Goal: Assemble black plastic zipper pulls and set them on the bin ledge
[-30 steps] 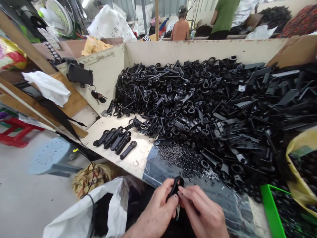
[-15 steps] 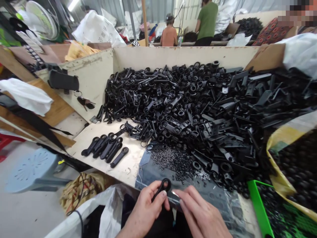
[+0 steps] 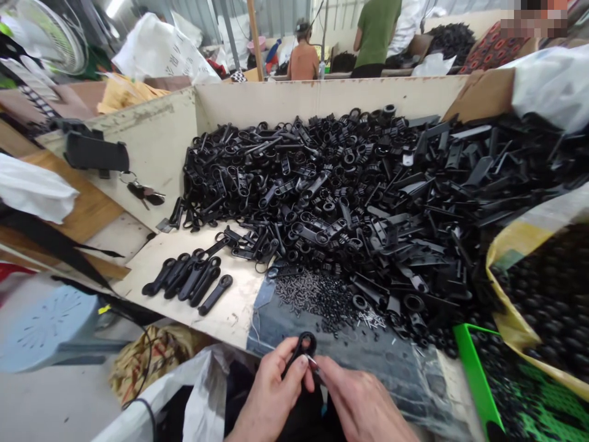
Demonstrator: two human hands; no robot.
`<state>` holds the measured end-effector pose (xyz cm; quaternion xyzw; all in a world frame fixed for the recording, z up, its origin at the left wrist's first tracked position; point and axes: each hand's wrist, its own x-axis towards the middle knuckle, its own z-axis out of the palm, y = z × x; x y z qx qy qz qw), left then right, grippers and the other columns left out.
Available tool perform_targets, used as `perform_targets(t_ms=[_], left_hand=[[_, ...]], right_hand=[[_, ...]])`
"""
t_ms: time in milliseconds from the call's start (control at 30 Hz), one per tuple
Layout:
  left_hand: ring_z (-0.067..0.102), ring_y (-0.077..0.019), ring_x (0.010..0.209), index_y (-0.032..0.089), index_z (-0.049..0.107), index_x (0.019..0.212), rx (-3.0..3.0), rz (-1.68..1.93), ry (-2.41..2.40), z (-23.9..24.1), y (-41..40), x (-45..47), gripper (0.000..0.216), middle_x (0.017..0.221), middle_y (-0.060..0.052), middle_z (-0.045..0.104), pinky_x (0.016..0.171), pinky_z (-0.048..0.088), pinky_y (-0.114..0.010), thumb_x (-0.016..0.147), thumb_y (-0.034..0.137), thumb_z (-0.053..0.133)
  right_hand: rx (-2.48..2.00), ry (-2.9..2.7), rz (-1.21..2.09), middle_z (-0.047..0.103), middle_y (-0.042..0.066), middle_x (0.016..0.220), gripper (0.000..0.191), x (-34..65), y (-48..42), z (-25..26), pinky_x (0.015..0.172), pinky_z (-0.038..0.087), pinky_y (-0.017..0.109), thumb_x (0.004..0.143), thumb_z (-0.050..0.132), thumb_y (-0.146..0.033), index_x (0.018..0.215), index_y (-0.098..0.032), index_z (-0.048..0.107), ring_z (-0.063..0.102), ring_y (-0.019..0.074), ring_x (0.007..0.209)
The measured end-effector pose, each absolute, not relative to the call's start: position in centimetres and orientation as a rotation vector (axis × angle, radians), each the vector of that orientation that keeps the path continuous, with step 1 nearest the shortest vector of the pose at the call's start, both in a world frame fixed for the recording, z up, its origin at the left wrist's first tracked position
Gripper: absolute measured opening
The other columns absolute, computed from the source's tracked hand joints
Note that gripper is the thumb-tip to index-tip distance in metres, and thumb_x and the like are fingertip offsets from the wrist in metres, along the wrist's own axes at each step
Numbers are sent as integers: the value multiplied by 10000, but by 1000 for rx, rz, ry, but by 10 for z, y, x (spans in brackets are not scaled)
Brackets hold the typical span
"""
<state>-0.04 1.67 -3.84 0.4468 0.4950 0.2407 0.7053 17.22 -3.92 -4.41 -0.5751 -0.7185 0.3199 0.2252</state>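
Observation:
Low in the middle of the head view, my left hand [image 3: 276, 387] is closed on a black ring-ended handle [image 3: 305, 341], its ring pointing up. My right hand [image 3: 356, 393] is pinched close beside it, fingertips around a small silvery piece [image 3: 311, 361] that meets the handle below the ring. Most of this piece is hidden, so its kind does not show. Similar finished-looking black handles [image 3: 216, 296] lie in a row on the pale board to the left. Past my hands are a heap of small dark pellet-like parts [image 3: 301, 291] and some thin white pins [image 3: 372, 319].
A big pile of black plastic parts [image 3: 294, 178] fills the walled bench. On the right stand a yellow-edged sack [image 3: 499, 270] of dark round pieces and a green tray [image 3: 473, 374]. Keys [image 3: 146, 191] hang at left above a blue stool [image 3: 50, 325]. Other people work behind.
My right hand has come in closer to the handle, bringing the silvery piece against it below the ring. My left hand keeps its hold. The whole view has shifted slightly.

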Motion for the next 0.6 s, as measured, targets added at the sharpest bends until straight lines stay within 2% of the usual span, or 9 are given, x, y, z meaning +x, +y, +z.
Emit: perform_targets(t_ms=[200,433,600], left_hand=[[313,-50,453,136,664,1112,966,570,1147,-41,14,3,620,610,45,542,434,213,-187,826,686,656],[300,-45,446,148,670,1044,934,619,1185,-45,10,8,577,603,52,521,420,202,-180,815,678,673],[287,-47,448,150,690,1003,925,658,1227,-47,8,9,584,591,59,492,418,200,-184,797,696,680]], right_hand=[[-1704,-2066,952,750,5,736,301,172,-29,-26,548,372,260,998,325,-122,984,-261,592,755,196,643],[-1891,-2226,712,740,14,609,262,162,-28,-26,472,271,310,885,425,-61,886,-253,603,758,251,550],[-1864,-2194,747,756,23,650,258,160,-30,-29,468,293,303,893,412,-69,901,-242,602,759,237,558]])
